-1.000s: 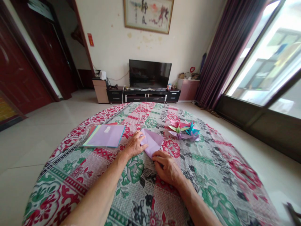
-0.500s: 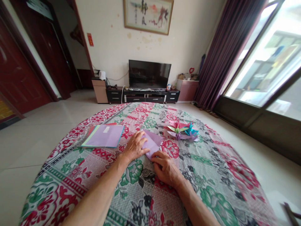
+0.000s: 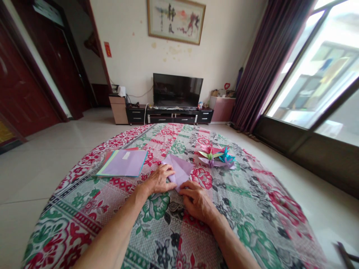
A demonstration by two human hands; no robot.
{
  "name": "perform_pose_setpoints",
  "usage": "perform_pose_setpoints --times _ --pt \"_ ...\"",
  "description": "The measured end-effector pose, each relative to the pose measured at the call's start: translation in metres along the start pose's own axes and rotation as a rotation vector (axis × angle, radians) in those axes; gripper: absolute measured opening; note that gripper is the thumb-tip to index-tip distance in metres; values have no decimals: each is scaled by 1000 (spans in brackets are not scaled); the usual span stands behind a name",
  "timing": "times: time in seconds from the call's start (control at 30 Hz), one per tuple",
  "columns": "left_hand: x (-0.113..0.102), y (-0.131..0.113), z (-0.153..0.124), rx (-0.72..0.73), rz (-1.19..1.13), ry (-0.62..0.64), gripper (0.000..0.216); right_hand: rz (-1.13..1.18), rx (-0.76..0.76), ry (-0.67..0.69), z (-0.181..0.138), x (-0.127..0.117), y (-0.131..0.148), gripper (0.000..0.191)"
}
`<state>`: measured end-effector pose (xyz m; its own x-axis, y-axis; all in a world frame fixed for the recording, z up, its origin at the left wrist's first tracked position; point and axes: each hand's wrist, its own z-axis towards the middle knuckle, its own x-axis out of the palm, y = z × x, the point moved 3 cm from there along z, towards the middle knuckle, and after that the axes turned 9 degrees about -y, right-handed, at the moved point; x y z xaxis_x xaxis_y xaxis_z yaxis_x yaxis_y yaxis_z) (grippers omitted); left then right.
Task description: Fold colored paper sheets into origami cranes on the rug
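A folded lilac paper (image 3: 181, 169) lies on the round table's flowered cloth (image 3: 246, 209). My left hand (image 3: 159, 179) rests on the paper's left side, fingers bent and pressing it down. My right hand (image 3: 196, 200) sits at the paper's near corner, fingertips curled onto the edge. Both forearms reach in from the bottom of the view.
A stack of coloured paper sheets (image 3: 124, 163) lies to the left. Several folded paper cranes (image 3: 215, 155) sit beyond the paper to the right. Past the table stand a television (image 3: 177, 90) on a low cabinet, a dark curtain and a big window.
My left hand has slid back toward me along the paper's left edge. The right hand has stayed at the near corner. The view has tilted slightly.
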<state>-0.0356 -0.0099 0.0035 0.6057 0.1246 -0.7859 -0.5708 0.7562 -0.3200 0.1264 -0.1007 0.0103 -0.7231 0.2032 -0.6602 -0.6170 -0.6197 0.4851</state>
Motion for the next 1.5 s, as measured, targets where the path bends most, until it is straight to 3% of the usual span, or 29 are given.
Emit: perform_pose_setpoints --times 0.23,0.73,0.97,1.27,1.5 --pt "10 4 6 -33 -11 -68 41 -20 37 -8 6 2 -6 33" --pt "8 6 19 -12 -9 -41 40 -60 31 -47 -2 -3 -7 38" --pt "7 6 20 -28 -21 -42 41 -100 14 -5 -1 -3 -4 38" --pt "2 -7 22 94 51 -79 25 -123 -8 17 0 -4 -1 36" --pt "0 -9 17 0 78 -36 23 -130 -26 15 1 -4 0 34"
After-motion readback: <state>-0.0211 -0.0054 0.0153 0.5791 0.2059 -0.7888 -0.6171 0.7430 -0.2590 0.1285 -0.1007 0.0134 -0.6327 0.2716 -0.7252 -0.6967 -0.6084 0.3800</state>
